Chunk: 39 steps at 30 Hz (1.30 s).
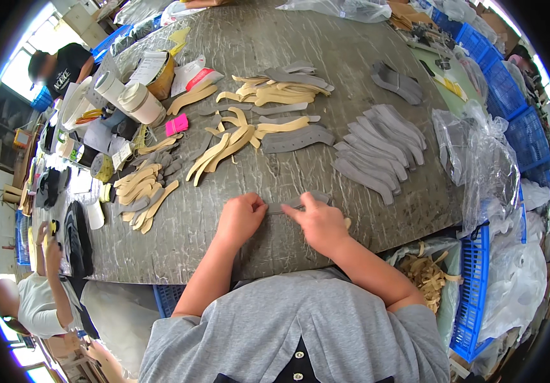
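Just in front of me, a grey curved strip (277, 208) lies across the worn grey tabletop, between my hands. My left hand (241, 218) is closed, its thumb and fingertips pinching the strip's left end. Toward the other end, my right hand (319, 225) has its thumb and forefinger on the strip, the other fingers curled under. Part of the strip is hidden by the right fingers. Beyond them lies a loose pile of tan curved strips (227, 150) with a wider grey strip (297, 138) beside it. Grey strips (377, 150) are fanned out in overlapping rows to the right.
More tan strips (137, 185) lie left, near white tubs (141, 103) and a pink bundle (176, 124). Clear plastic bags (479, 166) hang over the right edge, above a blue crate (473, 287) and a bag of tan scraps (425, 274). Two people work along the left.
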{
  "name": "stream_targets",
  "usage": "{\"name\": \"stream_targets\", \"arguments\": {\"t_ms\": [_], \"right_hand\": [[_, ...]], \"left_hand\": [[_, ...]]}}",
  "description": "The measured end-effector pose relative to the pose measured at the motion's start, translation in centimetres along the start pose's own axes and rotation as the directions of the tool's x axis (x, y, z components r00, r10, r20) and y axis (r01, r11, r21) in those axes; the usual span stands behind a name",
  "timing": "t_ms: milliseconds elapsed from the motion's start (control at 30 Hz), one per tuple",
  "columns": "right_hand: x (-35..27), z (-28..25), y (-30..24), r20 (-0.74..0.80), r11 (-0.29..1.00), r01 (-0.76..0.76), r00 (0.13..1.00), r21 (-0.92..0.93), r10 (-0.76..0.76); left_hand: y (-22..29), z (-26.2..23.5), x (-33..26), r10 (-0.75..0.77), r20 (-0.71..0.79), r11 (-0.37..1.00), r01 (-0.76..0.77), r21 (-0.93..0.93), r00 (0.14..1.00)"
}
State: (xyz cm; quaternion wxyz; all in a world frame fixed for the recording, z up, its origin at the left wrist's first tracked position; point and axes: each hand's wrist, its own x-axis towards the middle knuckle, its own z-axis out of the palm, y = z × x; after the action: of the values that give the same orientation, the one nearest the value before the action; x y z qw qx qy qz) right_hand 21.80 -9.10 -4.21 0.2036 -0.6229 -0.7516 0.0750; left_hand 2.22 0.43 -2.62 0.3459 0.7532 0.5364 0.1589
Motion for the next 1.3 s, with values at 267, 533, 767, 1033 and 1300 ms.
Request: {"name": "stream_targets", "arguments": {"t_ms": [267,533,767,1033,1300], "right_hand": [[-1.2,-1.9,2.4,-0.136,0.953,-0.291,0.944,0.086,0.300],[-1.9,-5.3,7.4,-0.219,0.896,-0.342,0.887,0.282,0.407],[2.8,-6.7,6.2,-0.314,0.951,-0.306,0.907,-0.033,0.281],[13.1,0.9,5.6,-0.045,0.971,-0.132,0.991,-0.199,0.126],[5.9,1.2,-1.1,0.145,0.968,-0.085,0.982,-0.237,0.122]], "left_hand": [[-1.0,1.1,-0.3,0.213,-0.204,0.972,-0.228,-0.052,0.955],[1.8,-0.2,-1.0,-0.048,-0.037,0.796,0.016,-0.605,0.998],[0.6,-1.0,-0.7,-0.119,0.069,0.656,0.130,-0.743,0.991],[0.0,-2.0,-2.4,-0.035,0.026,0.753,0.044,-0.656,0.999],[-2.8,-3.0,-3.2,-0.124,0.028,0.656,0.104,-0.748,0.992]]}}
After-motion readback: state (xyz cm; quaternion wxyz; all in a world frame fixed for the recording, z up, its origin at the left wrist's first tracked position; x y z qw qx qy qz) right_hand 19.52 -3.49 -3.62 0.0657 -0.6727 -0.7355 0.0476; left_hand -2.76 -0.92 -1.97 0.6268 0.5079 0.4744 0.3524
